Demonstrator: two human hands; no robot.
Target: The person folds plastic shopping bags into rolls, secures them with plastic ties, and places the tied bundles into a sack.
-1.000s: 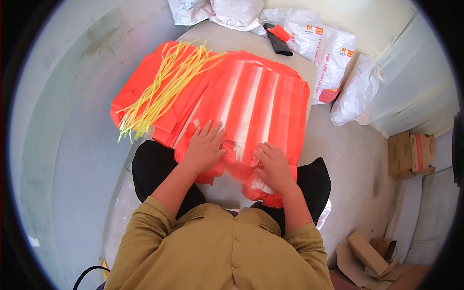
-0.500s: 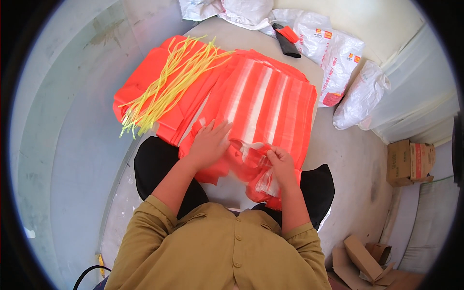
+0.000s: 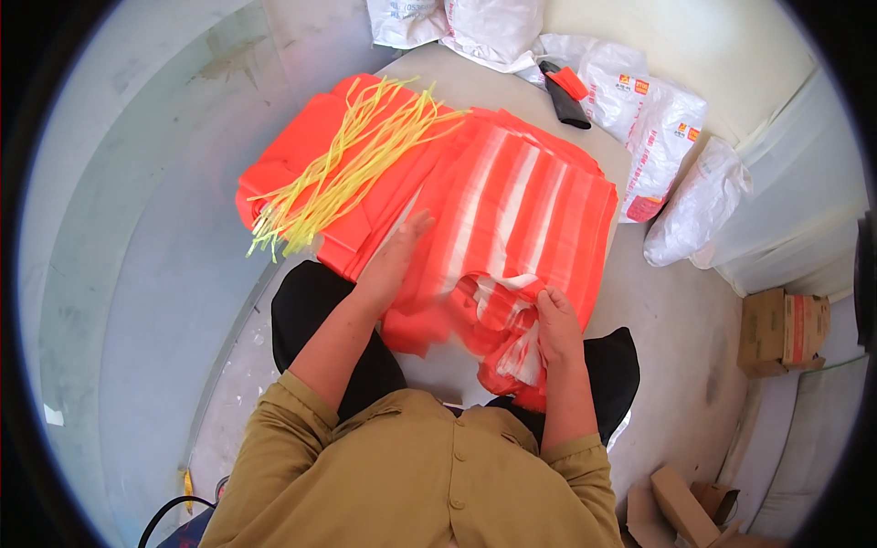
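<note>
A stack of red-and-white striped plastic bags [image 3: 498,196] lies in front of me, its near end hanging over my lap. My right hand [image 3: 559,327] is closed on the bunched near end of the top bag [image 3: 513,340], thumb and fingers pinching the crumpled film. Fingers stretched out, my left hand [image 3: 393,260] rests edge-on along the left side of the stack and grips nothing. Beyond it lies a folded pile of plain red plastic [image 3: 301,160], with a loose bundle of thin yellow strips [image 3: 352,164] spread across it.
White printed sacks [image 3: 653,137] stand along the far right edge, near a black roll with a red piece [image 3: 566,96]. A cardboard box [image 3: 781,331] sits at the right, and opened cardboard [image 3: 681,507] lies lower right. A pale wall curves along the left.
My left hand has moved off the top of the striped bags to their left side, turning edge-on. My right hand keeps its hold on the bunched end. The whole view has shifted slightly.
</note>
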